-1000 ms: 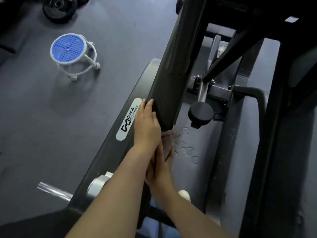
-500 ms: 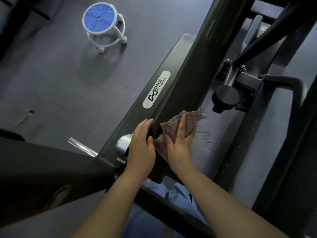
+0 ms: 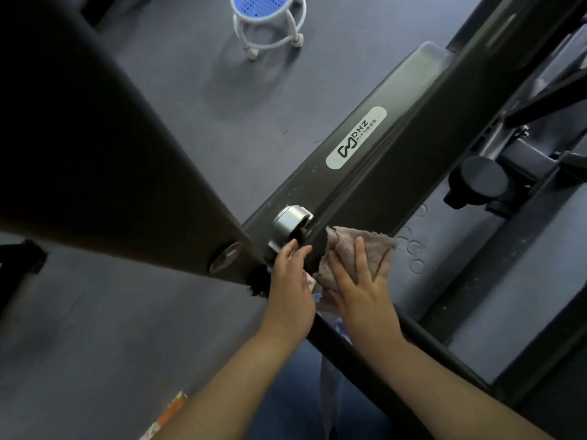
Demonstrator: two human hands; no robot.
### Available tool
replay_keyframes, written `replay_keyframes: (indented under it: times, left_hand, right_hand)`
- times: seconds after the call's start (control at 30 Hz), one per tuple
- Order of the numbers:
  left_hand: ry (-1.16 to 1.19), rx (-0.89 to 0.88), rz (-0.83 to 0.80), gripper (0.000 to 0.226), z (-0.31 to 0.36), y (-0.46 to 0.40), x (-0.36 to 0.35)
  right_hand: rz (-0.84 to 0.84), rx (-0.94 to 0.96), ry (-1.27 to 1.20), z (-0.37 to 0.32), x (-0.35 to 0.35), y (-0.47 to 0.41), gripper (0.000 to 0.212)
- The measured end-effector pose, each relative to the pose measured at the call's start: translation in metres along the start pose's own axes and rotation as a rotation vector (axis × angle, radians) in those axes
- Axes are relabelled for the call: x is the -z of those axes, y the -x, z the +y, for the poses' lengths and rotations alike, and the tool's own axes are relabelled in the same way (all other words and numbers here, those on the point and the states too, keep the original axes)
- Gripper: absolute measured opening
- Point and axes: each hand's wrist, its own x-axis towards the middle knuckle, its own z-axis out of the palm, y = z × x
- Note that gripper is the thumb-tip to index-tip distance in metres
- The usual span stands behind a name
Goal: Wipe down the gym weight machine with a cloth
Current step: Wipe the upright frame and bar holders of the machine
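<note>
Right hand [image 3: 362, 281] flat, fingers spread, pressing the cloth [image 3: 346, 249] against the dark frame beam [image 3: 381, 173] low down. Left hand [image 3: 290, 281] beside it, straight fingers touching the beam by the metal cap [image 3: 290, 217].

A white-framed stool [image 3: 268, 14] (blue perforated seat) stands on the grey floor [image 3: 95, 328].

Dark painted metal on the machine frame [image 3: 374, 192], matt, with small pale specks. Brushed silver metal on the round pivot cap [image 3: 290, 219], a little shiny. Soft, fuzzy terry fabric for the cloth [image 3: 359, 249], pinkish-grey. Glossy white sticker for the logo label [image 3: 356, 138]. Matt black plastic on the adjustment knob [image 3: 482, 181]. Rubber-like matt grey floor [image 3: 111, 328].
</note>
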Motion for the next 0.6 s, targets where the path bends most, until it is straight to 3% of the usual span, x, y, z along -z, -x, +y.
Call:
replay_keyframes:
  times: [0.07,0.17,0.3,0.47,0.6]
  left_hand:
    - [0.012,0.034,0.019,0.046,-0.003,-0.001,0.006]
    - [0.022,0.051,0.023,0.048,-0.005,0.0,0.009]
    - [0.068,0.04,0.02,0.049,-0.001,0.003,0.009]
    - [0.092,0.056,0.041,0.05,0.001,0.003,0.007]
    - [0.088,0.009,0.068,0.048,0.005,0.001,0.004]
  right_hand:
    - [-0.041,0.057,0.087,0.004,-0.006,0.008,0.073]
    - [-0.052,0.308,0.179,0.002,-0.003,0.005,0.069]
    - [-0.015,0.333,0.255,-0.011,-0.004,-0.026,0.058]
    - [-0.179,0.51,0.73,-0.047,0.018,-0.045,0.056]
    - [-0.192,0.595,0.602,-0.018,0.023,-0.051,0.039]
